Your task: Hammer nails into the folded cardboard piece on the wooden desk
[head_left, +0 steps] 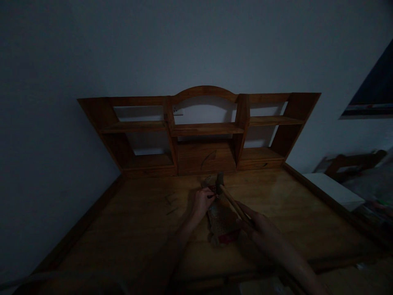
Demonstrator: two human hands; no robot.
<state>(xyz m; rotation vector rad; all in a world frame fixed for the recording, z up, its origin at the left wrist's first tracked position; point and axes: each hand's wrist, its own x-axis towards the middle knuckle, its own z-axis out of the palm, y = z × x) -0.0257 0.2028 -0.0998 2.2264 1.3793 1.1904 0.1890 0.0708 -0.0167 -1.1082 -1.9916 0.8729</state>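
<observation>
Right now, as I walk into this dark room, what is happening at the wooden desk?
A person works at a wooden desk with a shelf unit at its back. The right hand grips the handle of a hammer, whose head is over the far end of a flat speckled piece with a red edge. The left hand rests at that far end, beside the hammer head. The light is too dim to tell what the piece is.

Room was pretty dim. Plain pale wall (196, 41) stood behind a wooden desk (307, 213) with a shelf unit (205, 130) along its back, and a wooden chair (356, 162) sat off right.
</observation>
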